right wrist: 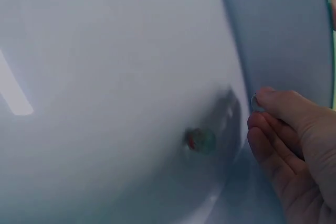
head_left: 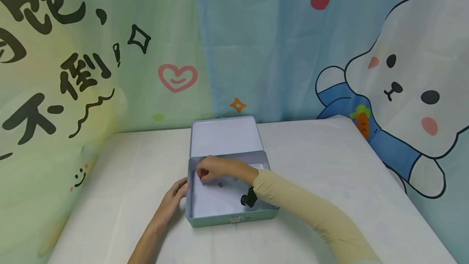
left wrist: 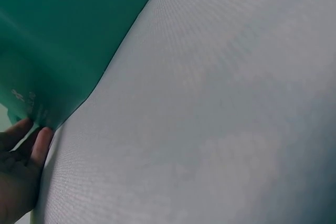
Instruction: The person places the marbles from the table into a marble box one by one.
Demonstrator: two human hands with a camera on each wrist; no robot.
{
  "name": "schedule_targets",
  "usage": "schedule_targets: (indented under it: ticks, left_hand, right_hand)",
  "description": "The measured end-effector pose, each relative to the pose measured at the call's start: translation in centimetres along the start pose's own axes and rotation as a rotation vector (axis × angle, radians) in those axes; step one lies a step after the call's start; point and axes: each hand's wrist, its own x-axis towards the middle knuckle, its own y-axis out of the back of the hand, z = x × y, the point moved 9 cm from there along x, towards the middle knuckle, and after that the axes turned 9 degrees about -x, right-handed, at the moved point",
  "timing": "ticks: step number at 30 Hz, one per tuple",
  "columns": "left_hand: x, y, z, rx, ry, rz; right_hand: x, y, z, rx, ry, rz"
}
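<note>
A shallow green tin box (head_left: 234,217) with a pale inside stands on the table, its lid (head_left: 226,137) tipped back. Inside its left part, my right hand (head_left: 214,169) pinches a small, clear, round marble (right wrist: 255,103) between thumb and fingertips, close to the side wall. On the box floor, apart from that hand, lies another glass marble (right wrist: 200,140), greenish with some red in it. My left hand (head_left: 175,199) touches the outside of the left wall with its fingertips; the green wall (left wrist: 63,40) fills a corner of the left wrist view.
The black wrist camera (head_left: 249,199) hangs over the right part of the box, below the right sleeve (head_left: 307,203). White cloth (head_left: 121,182) covers the table. Behind it hangs a printed curtain (head_left: 242,44).
</note>
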Motion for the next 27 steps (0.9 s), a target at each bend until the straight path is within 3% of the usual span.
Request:
schedule_targets:
  ticks: [10,27]
  left_hand:
    - [0.0,0.0,0.0,-0.005,-0.009,-0.004]
    - [0.1,0.0,0.0,-0.003,-0.002,-0.005]
  right_hand:
    - [0.8,-1.4,-0.4,-0.065,0.015,-0.013]
    - [0.3,-0.4,-0.6,-0.054,0.016,-0.002]
